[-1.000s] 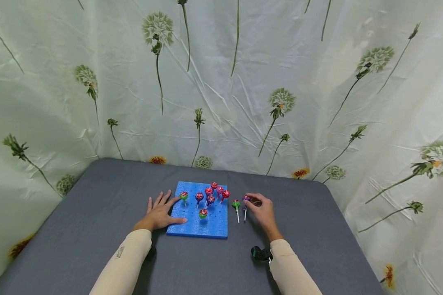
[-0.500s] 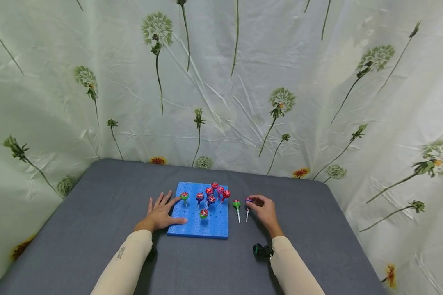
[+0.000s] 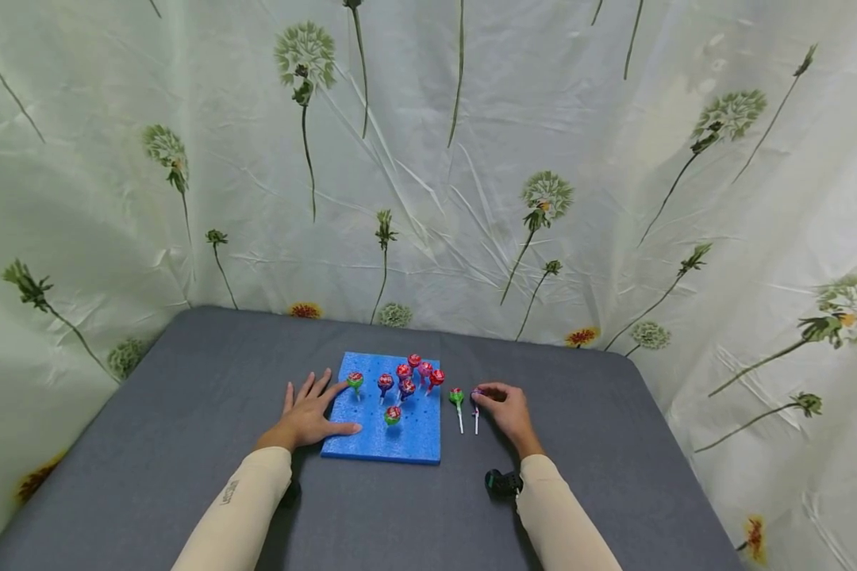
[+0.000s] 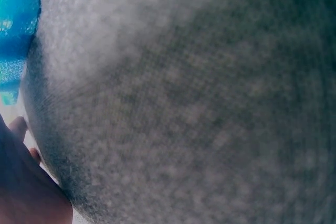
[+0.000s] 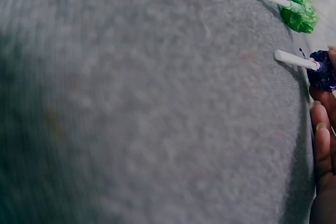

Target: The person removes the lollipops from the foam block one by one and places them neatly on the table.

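On the left part of a blue foam board (image 3: 417, 444) lies my left hand (image 3: 309, 416), its fingers spread and straight. Its forefinger reaches beside a green lollipop (image 3: 355, 380) that stands in the board. Right of the board, my right hand (image 3: 510, 411) pinches a purple lollipop (image 5: 319, 74) by its wrapped head between thumb and fingers. The white stick of that lollipop points toward the near side of the table. Close to its left a green lollipop (image 3: 457, 396) lies on the cloth, stick also pointing near. The left wrist view catches only part of the left hand (image 4: 31, 182) and the board's edge.
Several red and purple lollipops (image 3: 407, 387) stand upright in the board's far and middle part. Another green lollipop (image 3: 393, 415) stands nearer the front. Small holes dot the board. A grey cloth (image 3: 400, 515) covers the table, and a flowered curtain (image 3: 428, 159) hangs behind it.
The right hand, pinching the purple lollipop's head, has shifted slightly toward the near side. My left hand and the lollipops in the board stay where they were.
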The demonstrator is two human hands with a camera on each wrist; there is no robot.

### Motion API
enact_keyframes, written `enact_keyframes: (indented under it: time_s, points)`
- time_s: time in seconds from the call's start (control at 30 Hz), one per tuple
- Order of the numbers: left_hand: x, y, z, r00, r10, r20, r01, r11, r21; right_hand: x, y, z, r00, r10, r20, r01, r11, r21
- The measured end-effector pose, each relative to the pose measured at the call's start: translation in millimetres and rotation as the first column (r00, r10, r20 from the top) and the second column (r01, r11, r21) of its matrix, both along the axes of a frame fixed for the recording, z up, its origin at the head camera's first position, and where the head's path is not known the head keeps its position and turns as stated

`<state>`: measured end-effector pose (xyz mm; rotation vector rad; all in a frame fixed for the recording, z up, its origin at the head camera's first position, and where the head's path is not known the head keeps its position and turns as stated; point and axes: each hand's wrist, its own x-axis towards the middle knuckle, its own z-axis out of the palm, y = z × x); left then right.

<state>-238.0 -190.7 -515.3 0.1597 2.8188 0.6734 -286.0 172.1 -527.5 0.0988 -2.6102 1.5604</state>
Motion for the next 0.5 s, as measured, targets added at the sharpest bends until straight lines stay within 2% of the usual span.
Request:
enact_keyframes:
  time_s: [0.27,0.5]
  points:
    - [-1.6,-0.9,-2.9,1.0,-0.003,0.0,0.003,1.0,0.018,-0.3,-2.5,-4.4,0.999,-0.042,0.031,0.042,0.999,-0.009]
    - [-1.6,-1.2,-3.0,1.0,-0.002,0.003,0.002,1.0,0.021,-0.1,-2.9,-5.8,0.998,-0.036,0.055,0.035,0.999,0.016]
